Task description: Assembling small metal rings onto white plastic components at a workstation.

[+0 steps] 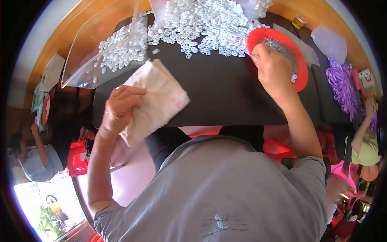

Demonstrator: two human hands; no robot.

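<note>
My left hand [120, 108] grips the left side of a folded cream-white cloth [159, 90], its fingers lying over the top layer. The cloth overhangs the near table edge. My right hand [273, 69] is over a red plate [301, 78] at the right, its fingers closed in a pinch; what they hold, if anything, is hidden. Small silvery metal pieces [287, 49] are heaped in the plate, partly covered by my hand. Beyond my hands lies a large pile of small white oval plastic pieces [205, 24], each with openings in it.
A clear plastic bin [82, 78] with more oval pieces stands at the far left of the dark table [225, 97]. Purple ribbons [340, 86], a clear plastic bag [328, 40] and a small yellow cup [298, 21] lie to the right. Other people sit at both sides.
</note>
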